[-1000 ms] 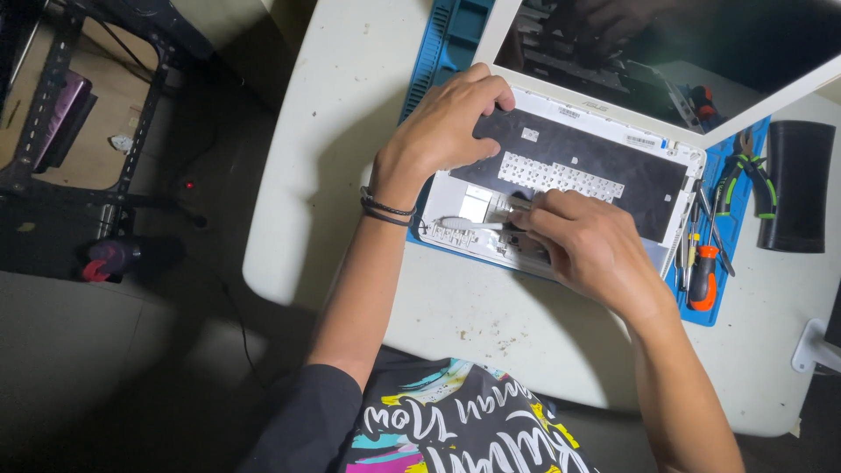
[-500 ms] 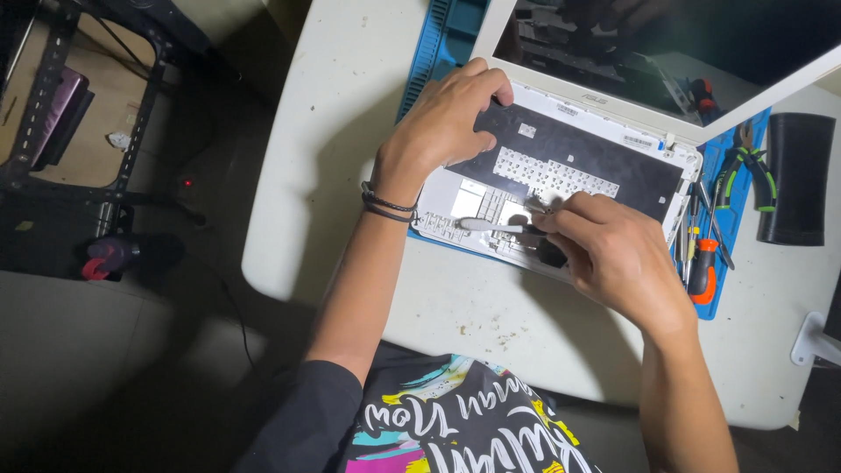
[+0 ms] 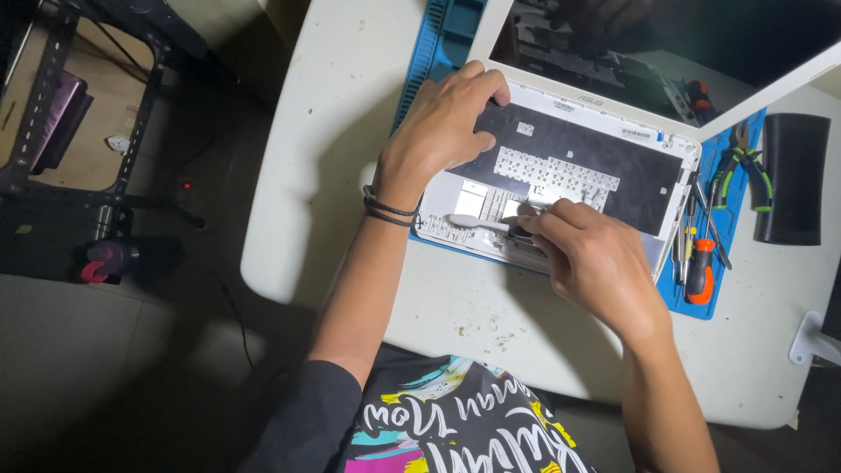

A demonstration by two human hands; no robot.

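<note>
Showing a white laptop [image 3: 604,149] at centre frame, lid up, keyboard deck opened to a black sheet and white panel. The left hand [image 3: 447,123] presses flat on its upper-left corner; the right hand [image 3: 587,258] pinches a white brush-like tool [image 3: 477,222] against the lower edge (disassembly apparently midway).

The laptop [image 3: 561,175] at frame centre has a matt white plastic shell and a glossy dark screen [image 3: 701,44]. Beneath it lie a blue rubbery mat [image 3: 438,52] and a scuffed white table [image 3: 350,131].
</note>
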